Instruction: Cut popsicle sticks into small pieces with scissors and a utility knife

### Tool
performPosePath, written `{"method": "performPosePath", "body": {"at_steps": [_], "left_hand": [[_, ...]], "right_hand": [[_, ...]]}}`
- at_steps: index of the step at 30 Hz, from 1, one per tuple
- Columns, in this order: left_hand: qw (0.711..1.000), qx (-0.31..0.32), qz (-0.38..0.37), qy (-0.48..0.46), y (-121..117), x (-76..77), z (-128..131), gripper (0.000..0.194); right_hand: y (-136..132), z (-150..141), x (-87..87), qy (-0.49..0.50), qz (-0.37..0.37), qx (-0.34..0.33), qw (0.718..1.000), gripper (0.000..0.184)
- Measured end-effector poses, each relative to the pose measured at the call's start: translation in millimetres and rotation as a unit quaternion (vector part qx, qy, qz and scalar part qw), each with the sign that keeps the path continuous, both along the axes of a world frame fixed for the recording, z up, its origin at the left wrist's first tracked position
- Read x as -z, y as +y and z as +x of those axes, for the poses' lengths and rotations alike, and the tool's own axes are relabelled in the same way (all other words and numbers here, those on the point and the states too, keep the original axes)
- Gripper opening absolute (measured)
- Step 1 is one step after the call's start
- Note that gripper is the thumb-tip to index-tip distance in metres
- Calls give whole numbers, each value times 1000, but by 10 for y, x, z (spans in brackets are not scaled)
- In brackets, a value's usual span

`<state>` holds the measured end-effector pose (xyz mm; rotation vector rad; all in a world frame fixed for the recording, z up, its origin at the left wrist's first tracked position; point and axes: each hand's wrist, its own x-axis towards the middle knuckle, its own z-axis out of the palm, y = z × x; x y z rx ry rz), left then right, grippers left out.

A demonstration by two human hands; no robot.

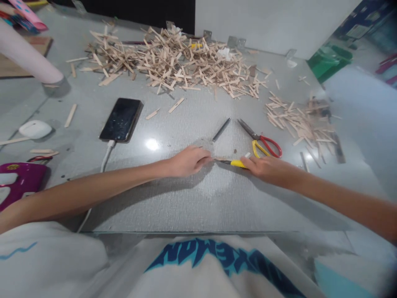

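Note:
My right hand grips a yellow utility knife, its blade pointing left on the glass table. My left hand is closed, fingers pinched on a small wooden stick piece where the blade meets it. Both hands rest on the table near its middle. Just beyond them lie a dark grey pen-like rod and scissors with red and yellow handles.
A big heap of wooden sticks covers the far side, a smaller heap lies at right. A black phone on a white cable sits left of centre. A white oval object and a purple device are at left.

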<state>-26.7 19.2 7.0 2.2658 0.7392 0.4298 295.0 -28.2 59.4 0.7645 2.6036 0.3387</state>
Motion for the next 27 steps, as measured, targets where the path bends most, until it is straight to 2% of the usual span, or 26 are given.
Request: {"method": "performPosePath", "body": {"at_steps": [6, 8, 13, 18, 22, 25, 27], "left_hand": [[1000, 6, 6, 16, -42, 11, -21, 29], [1000, 5, 9, 20, -48, 10, -25, 29], [999, -2, 20, 30, -53, -7, -13, 27], [999, -14, 18, 36, -80, -1, -24, 26], [999, -25, 16, 27, -87, -6, -19, 31], [995, -77, -67, -22, -101, -35, -7, 42], [975, -140, -148, -89, -122, -43, 3, 47]], "right_hand": [[-260, -190, -210, 0, 34, 20, 999, 53], [-226, -161, -188, 7, 27, 14, 1000, 50], [-40, -3, -6, -4, 7, -8, 1000, 40], [-224, -139, -28, 11, 31, 45, 998, 47], [-220, -161, -45, 50, -23, 104, 993, 38], [-135, -101, -42, 122, -91, 171, 973, 26], [-112, -88, -41, 210, -137, 224, 942, 30]]}}
